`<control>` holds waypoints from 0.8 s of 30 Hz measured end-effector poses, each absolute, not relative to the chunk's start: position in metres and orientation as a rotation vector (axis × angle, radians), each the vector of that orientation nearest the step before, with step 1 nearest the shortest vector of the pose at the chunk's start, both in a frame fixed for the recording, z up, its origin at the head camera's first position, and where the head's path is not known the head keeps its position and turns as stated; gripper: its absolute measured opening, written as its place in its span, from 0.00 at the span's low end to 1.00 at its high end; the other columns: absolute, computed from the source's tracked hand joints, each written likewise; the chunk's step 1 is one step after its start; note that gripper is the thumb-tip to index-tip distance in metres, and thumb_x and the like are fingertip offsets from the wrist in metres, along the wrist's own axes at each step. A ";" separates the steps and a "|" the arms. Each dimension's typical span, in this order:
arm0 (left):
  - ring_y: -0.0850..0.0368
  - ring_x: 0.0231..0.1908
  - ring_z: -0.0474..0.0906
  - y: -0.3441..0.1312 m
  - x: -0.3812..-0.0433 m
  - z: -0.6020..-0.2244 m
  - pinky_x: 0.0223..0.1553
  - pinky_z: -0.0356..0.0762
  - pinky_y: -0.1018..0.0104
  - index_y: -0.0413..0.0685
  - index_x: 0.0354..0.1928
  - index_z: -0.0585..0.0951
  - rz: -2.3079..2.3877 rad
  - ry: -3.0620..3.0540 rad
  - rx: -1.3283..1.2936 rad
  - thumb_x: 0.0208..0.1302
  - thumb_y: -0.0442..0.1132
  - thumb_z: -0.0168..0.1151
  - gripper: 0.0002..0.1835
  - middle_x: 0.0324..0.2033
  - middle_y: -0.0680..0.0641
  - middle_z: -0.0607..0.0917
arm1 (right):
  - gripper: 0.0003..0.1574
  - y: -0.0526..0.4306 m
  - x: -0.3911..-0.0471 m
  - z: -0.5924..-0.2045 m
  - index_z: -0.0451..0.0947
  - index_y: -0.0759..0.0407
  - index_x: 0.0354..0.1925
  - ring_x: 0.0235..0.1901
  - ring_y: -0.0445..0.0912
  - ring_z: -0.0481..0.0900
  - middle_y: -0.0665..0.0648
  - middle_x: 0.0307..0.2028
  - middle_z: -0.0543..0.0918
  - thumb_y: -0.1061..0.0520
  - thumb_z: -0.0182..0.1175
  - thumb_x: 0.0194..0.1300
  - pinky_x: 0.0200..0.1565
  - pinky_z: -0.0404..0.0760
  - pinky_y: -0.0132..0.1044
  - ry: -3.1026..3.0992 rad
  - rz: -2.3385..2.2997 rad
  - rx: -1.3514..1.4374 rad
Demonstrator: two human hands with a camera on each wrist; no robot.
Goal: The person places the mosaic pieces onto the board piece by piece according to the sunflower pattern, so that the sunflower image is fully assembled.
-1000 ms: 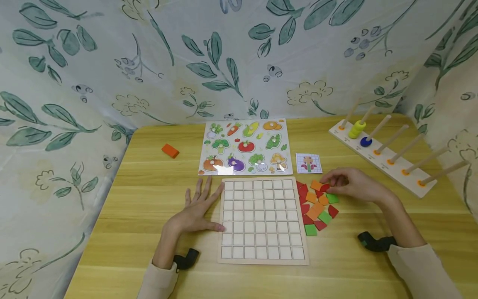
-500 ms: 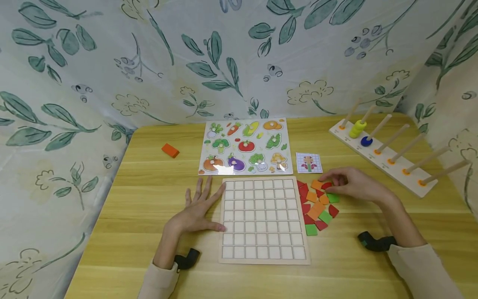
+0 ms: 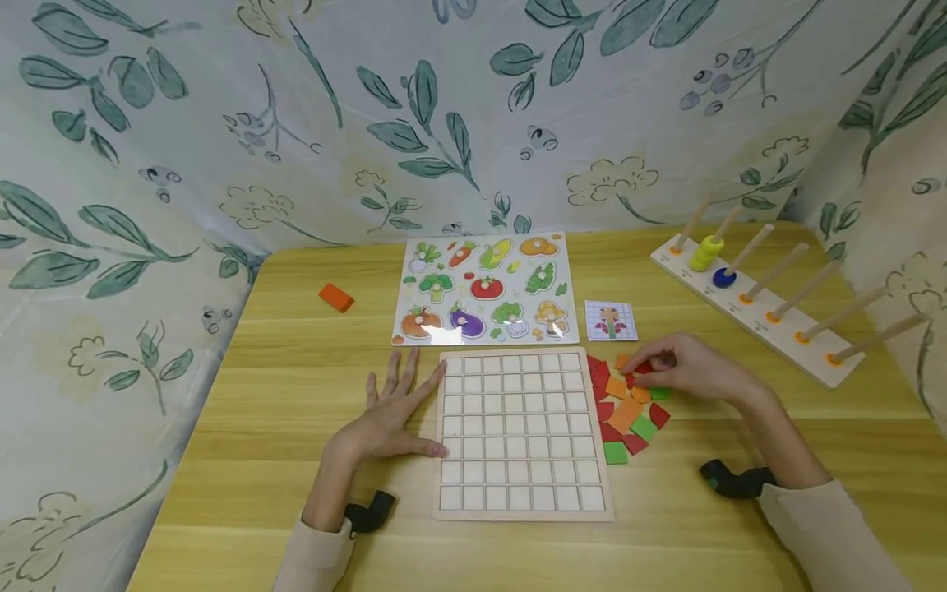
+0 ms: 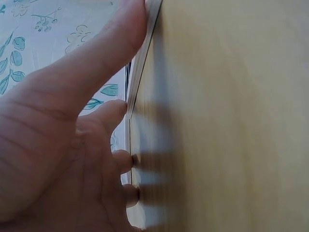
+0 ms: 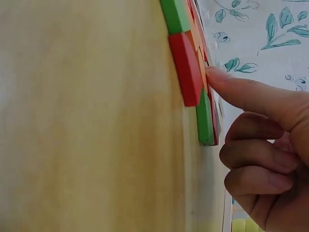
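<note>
A wooden grid board (image 3: 522, 516) lies in front of me, divided into small square cells. My left hand (image 3: 386, 419) is spread flat at its left side, thumb and index fingertips touching the edge. The left wrist view shows that thumb (image 4: 104, 58) against the board's rim. To the right lies a pile of flat red, orange and green pieces, among them an orange square (image 3: 625, 415) and a green one (image 3: 616, 453). My right hand (image 3: 688, 367) is over the pile's far end, thumb and index finger pinching a red piece (image 3: 642, 367), partly hidden. In the right wrist view its other fingers (image 5: 258, 154) are curled.
A vegetable picture puzzle (image 3: 486, 288) lies behind the board, with a small pattern card (image 3: 611, 321) beside it. At the back right stands a pegged counting rack (image 3: 755, 316) with yellow and blue rings. An orange block (image 3: 336, 298) sits at the left.
My right hand has shifted slightly left over the pile, its fingertips now covering more of the red and orange pieces. The left hand has stayed in place.
</note>
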State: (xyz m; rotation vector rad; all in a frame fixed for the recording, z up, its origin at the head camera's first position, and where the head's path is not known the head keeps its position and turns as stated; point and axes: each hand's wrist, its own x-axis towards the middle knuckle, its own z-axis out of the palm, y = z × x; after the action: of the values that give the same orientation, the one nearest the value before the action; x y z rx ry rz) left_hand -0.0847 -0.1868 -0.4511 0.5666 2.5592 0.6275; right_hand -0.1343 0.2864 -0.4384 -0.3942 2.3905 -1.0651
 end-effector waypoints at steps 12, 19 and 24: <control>0.34 0.79 0.14 -0.188 -0.084 -0.452 0.70 0.16 0.21 0.63 0.84 0.44 0.629 2.561 0.558 0.53 0.64 0.77 0.65 0.81 0.40 0.23 | 0.14 0.303 -0.137 -0.439 0.88 0.57 0.50 0.23 0.39 0.63 0.47 0.22 0.64 0.57 0.70 0.67 0.26 0.63 0.32 2.360 -1.083 -0.405; 0.34 0.79 0.14 -0.189 -0.084 -0.452 0.71 0.16 0.22 0.63 0.84 0.44 0.633 2.554 0.560 0.53 0.64 0.77 0.66 0.81 0.40 0.23 | 0.17 0.304 -0.138 -0.439 0.88 0.58 0.52 0.22 0.38 0.62 0.47 0.20 0.62 0.57 0.71 0.66 0.25 0.61 0.32 2.342 -1.078 -0.404; 0.34 0.79 0.14 -0.188 -0.085 -0.452 0.71 0.16 0.21 0.63 0.84 0.45 0.633 2.550 0.565 0.53 0.64 0.77 0.65 0.81 0.39 0.23 | 0.18 0.302 -0.137 -0.437 0.88 0.58 0.52 0.21 0.38 0.62 0.47 0.20 0.62 0.56 0.72 0.64 0.25 0.61 0.32 2.360 -1.052 -0.404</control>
State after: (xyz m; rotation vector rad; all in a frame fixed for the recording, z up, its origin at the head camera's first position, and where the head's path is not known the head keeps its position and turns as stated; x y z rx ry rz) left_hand -0.0846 -0.1880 -0.4519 0.5646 2.5497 0.6328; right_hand -0.1371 0.3019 -0.4371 -0.4040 2.3602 -1.0519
